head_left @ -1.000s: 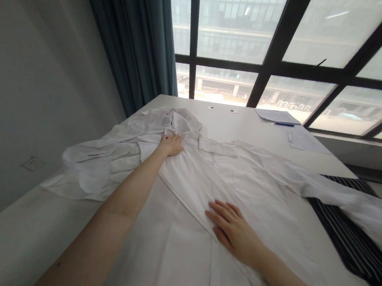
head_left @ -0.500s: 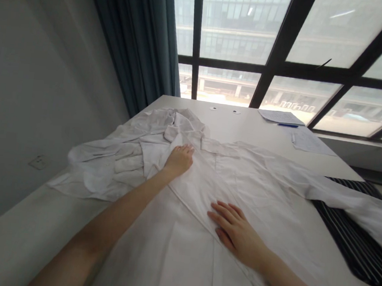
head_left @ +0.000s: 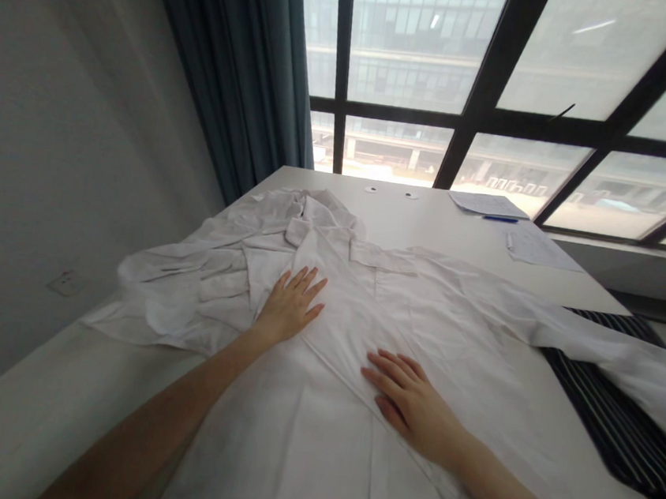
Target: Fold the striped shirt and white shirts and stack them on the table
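White garment (head_left: pixel 323 455): long axis toward the window (head_left: pixel 410 47), one sleeve (head_left: pixel 591 336) extending right. I observe left hand (head_left: pixel 290 306), fingers spread, and right hand (head_left: pixel 414 409), fingers slightly apart, both on the cloth.

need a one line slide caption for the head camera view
Left hand and right hand rest open on a white garment spread across a white table, near a dark-framed window.

The right edge cuts off the white sleeve (head_left: pixel 624 361) and striped cloth (head_left: pixel 615 426). Upper right, writing on the paper (head_left: pixel 488 205) is too small to read.
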The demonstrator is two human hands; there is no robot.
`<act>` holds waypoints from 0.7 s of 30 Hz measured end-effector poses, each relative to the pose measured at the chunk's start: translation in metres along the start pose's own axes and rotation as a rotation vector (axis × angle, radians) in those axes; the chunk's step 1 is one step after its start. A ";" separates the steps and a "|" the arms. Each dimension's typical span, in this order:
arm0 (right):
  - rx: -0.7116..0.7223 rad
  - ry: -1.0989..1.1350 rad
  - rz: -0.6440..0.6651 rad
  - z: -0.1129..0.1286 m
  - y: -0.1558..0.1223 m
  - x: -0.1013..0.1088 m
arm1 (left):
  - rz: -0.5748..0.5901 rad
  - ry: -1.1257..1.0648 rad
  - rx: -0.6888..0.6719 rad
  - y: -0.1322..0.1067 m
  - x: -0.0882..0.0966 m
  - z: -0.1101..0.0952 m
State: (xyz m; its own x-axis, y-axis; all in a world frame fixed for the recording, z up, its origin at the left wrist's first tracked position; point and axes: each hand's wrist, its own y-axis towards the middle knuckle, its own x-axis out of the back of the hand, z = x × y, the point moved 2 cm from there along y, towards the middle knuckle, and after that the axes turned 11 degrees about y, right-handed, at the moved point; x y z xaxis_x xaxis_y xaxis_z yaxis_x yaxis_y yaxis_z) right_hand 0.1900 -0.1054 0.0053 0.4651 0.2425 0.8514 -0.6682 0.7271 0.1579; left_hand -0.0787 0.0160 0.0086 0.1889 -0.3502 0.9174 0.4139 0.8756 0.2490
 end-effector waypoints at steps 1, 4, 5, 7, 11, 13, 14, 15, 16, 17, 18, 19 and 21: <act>-0.002 0.002 0.006 0.000 0.000 0.000 | -0.004 0.002 0.006 -0.001 0.000 0.000; -0.008 0.018 0.019 0.000 0.000 0.000 | -0.018 0.001 0.031 -0.002 0.000 -0.002; -0.011 0.030 0.019 0.000 0.000 0.000 | -0.023 0.002 0.042 -0.002 0.000 -0.003; -0.023 0.069 0.019 0.000 0.000 0.003 | -0.033 0.007 0.072 -0.003 -0.001 -0.003; -0.079 0.154 0.001 -0.005 -0.001 0.019 | -0.045 0.014 0.141 -0.004 0.000 -0.002; -0.120 0.148 -0.040 -0.014 -0.004 0.034 | -0.039 0.005 0.153 -0.004 0.000 -0.002; -0.141 0.124 -0.074 -0.022 -0.006 0.042 | -0.035 -0.002 0.155 -0.004 0.001 -0.002; -0.165 0.082 -0.118 -0.031 -0.009 0.050 | -0.031 -0.010 0.155 -0.004 0.001 -0.003; -0.194 0.021 -0.170 -0.043 -0.014 0.059 | -0.026 -0.016 0.157 -0.004 0.001 -0.003; -0.232 -0.057 -0.221 -0.056 -0.020 0.068 | -0.023 -0.021 0.158 -0.004 0.001 -0.003; -0.288 -0.155 -0.274 -0.071 -0.028 0.078 | -0.021 -0.021 0.160 -0.004 0.001 -0.003; -0.380 -0.273 -0.317 -0.088 -0.038 0.088 | -0.022 -0.019 0.163 -0.004 0.001 -0.003; -0.579 -0.446 -0.359 -0.124 -0.064 0.110 | -0.027 -0.007 0.164 -0.004 0.000 -0.003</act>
State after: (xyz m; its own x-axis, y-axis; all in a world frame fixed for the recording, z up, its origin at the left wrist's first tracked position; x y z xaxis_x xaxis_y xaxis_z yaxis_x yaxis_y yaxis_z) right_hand 0.3562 -0.0461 0.0272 0.2367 -0.2584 0.9366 -0.0590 0.9584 0.2793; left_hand -0.0776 0.0112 0.0064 0.1730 -0.3725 0.9118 0.2680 0.9086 0.3204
